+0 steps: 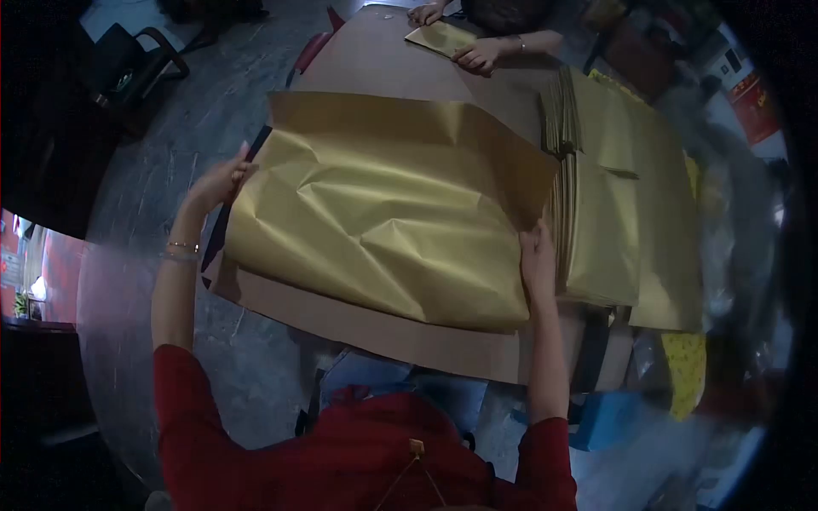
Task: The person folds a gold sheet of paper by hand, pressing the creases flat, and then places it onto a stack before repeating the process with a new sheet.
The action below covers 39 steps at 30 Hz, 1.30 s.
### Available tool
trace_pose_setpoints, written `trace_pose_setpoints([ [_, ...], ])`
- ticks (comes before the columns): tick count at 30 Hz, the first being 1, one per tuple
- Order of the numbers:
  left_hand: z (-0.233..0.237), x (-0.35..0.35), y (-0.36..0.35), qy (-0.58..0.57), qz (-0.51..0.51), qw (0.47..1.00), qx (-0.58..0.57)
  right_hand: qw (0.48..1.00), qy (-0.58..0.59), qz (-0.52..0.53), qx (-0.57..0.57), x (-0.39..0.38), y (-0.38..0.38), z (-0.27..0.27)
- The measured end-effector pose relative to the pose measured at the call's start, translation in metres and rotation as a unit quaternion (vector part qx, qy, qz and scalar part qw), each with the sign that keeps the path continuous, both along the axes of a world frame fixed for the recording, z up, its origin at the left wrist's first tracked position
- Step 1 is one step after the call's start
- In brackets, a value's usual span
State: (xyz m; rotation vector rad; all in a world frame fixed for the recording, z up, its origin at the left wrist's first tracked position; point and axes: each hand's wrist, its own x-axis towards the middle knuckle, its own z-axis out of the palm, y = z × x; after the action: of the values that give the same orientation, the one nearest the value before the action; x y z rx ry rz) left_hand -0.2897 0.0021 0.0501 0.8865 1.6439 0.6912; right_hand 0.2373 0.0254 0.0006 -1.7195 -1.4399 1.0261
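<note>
A large gold sheet point(383, 213), creased across its middle, lies over the brown table cover point(341, 318). My left hand point(223, 180) grips its left edge, fingers closed at the rim. On the right, my right hand point(537, 255) pinches the sheet's lower right edge. The sheet's far edge stands up and curls, showing a darker side. Just right of my right hand are stacked folded gold sheets point(601, 230).
Across the table, another person's hands point(479, 56) hold a small folded gold piece point(441, 38). A black chair point(128, 72) stands at the upper left. A blue box point(609, 420) and yellow patterned material point(686, 370) are at the lower right.
</note>
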Motion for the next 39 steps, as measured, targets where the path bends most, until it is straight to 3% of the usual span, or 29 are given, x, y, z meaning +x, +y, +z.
trace_pose_setpoints([
  [1,-0.004,0.007,-0.011,0.058,0.013,0.998,-0.005,0.998,-0.044,0.026,0.042,0.023,0.007,-0.045],
  [3,-0.017,0.03,-0.038,0.155,0.069,0.985,0.031,0.997,-0.075,0.003,0.001,0.009,-0.014,-0.021],
  [4,-0.016,0.029,-0.048,0.156,0.017,0.988,-0.004,1.0,-0.001,0.018,0.026,0.021,-0.01,-0.05],
  [5,-0.015,0.024,-0.059,0.156,-0.034,0.986,-0.041,1.0,-0.001,0.013,0.026,0.022,-0.017,-0.048],
  [6,-0.02,0.023,-0.067,0.156,-0.039,0.986,-0.04,0.992,0.121,-0.021,-0.02,0.022,-0.026,-0.042],
  [7,-0.025,0.022,-0.076,0.106,-0.026,0.994,-0.025,0.967,0.241,-0.055,-0.066,0.022,-0.033,-0.04],
  [10,-0.032,0.027,-0.092,-0.004,0.013,1.0,-0.004,0.959,0.256,-0.069,-0.101,0.033,-0.051,-0.045],
  [11,-0.034,0.029,-0.096,-0.065,0.048,0.997,0.005,0.976,0.15,-0.032,-0.156,0.028,-0.054,-0.014],
  [14,-0.026,0.033,-0.104,-0.045,0.04,0.998,0.005,0.99,0.091,-0.012,-0.105,0.036,-0.056,-0.03],
  [15,-0.025,0.034,-0.107,-0.037,0.036,0.999,0.007,0.986,0.128,-0.038,-0.101,0.035,-0.057,-0.035],
  [18,-0.035,0.03,-0.123,-0.115,0.083,0.989,0.037,0.995,0.055,-0.083,-0.02,0.037,-0.063,-0.041],
  [20,-0.037,0.016,-0.133,0.041,-0.071,0.997,0.009,0.995,0.049,-0.09,-0.011,0.037,-0.068,-0.042],
  [25,-0.048,0.011,-0.143,0.079,-0.058,0.995,-0.004,0.995,0.04,-0.075,-0.044,0.035,-0.099,-0.026],
  [30,-0.023,0.04,-0.144,0.09,0.001,0.996,0.012,0.993,-0.075,-0.082,-0.042,0.031,-0.114,-0.024],
  [34,-0.027,0.024,-0.153,0.188,-0.072,0.979,-0.044,0.986,-0.14,-0.049,-0.073,0.03,-0.116,-0.02],
  [38,-0.022,0.034,-0.162,0.175,-0.036,0.983,0.043,0.988,-0.139,-0.03,-0.059,0.032,-0.122,-0.019],
  [39,-0.026,0.031,-0.164,0.18,-0.021,0.981,0.068,0.988,-0.096,-0.054,-0.106,0.029,-0.124,-0.007],
])
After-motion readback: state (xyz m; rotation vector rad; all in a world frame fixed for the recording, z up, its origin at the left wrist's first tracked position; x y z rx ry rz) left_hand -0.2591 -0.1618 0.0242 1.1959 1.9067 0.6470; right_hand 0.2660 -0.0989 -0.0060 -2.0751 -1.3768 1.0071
